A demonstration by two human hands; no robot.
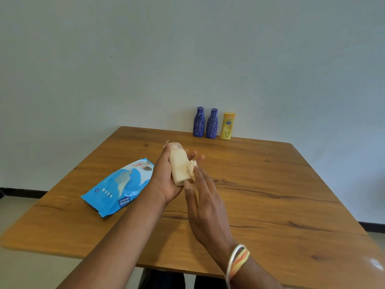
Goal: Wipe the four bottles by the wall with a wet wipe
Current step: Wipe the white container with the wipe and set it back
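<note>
The left hand (166, 180) is wrapped around a cream-coloured bottle (178, 163), palm up under it, its fingertips showing past the bottle's far side, so the bottle lies tilted above the surface (270, 195) with its cap end pointing away from the person. The right hand (206, 203) lies flat along the bottle's right flank, fingers straight and close together, pressing a crumpled wet wipe (192, 166) against the bottle's side; whether the thumb also pinches the wipe cannot be told. This looks like the wiping of one bottle in progress, with the wipe at the lower half of its body. Just to the left of the left hand a blue pack of wet wipes (118, 186) lies flat on the surface; its flap cannot be made out clearly. Well beyond both hands, at the far edge of the surface against the wall (187, 59), stand the other three bottles in a close row: a blue bottle (198, 122), a second blue bottle (211, 123) just beside it, and a yellow lotion bottle (228, 126) at the right end, all upright. Nothing visible tells whether any of these three has been cleaned. At the least, the bottle in hand needs finishing and returning to the row, and as many as three bottles may remain to be wiped.
</note>
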